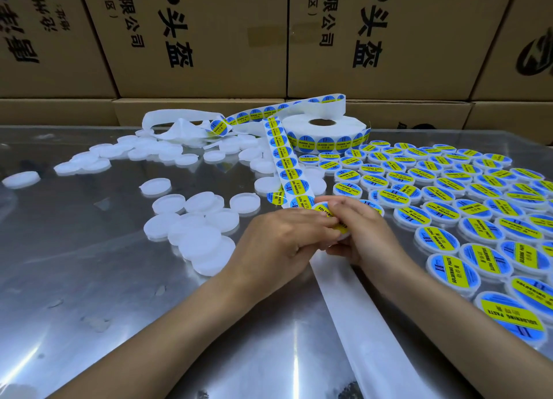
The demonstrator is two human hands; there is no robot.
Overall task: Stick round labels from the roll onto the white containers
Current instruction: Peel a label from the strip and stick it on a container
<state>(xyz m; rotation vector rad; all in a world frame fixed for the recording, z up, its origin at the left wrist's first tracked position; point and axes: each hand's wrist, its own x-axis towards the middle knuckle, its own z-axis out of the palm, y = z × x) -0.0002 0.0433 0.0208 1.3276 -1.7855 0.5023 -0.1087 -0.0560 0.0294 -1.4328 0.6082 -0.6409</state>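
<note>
Blue-and-yellow round label (330, 216) on white container (339, 238), left hand (278, 243) grip and right hand (362, 231) grip pinching it

Bare containers (191, 237) left, labelled containers (466, 216) right, roll (324, 132) behind

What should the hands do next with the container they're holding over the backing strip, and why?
Probably press the label flat, then set the container down among the labelled containers on the right. Both the left hand and right hand grip it with the label already on top, and finished ones gather there while bare white containers wait on the left.
</note>
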